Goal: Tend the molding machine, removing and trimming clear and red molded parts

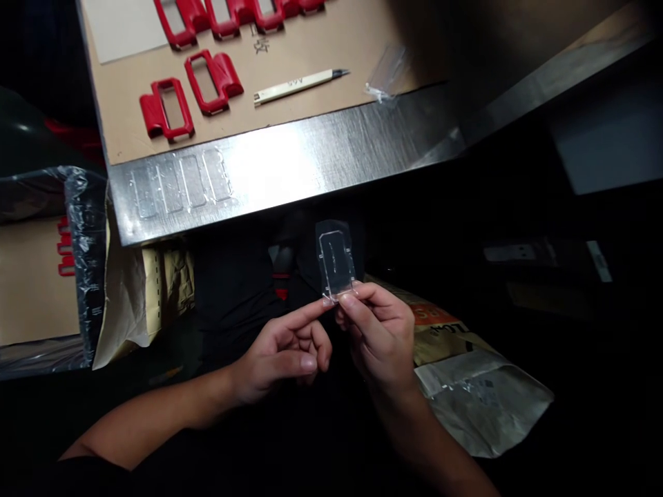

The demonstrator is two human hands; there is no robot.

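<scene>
**Clear plastic piece pinched below the surface edge**

Our right hand (380, 331) pinches the lower edge of a small clear rectangular plastic piece (336, 262), fingers closed on it, holding it upright. Our left hand (284, 352) has its forefinger extended, touching the same edge, other fingers curled empty. Beyond the fingers, red plastic frames (189, 90) lie on the steel surface (311, 162).
</scene>
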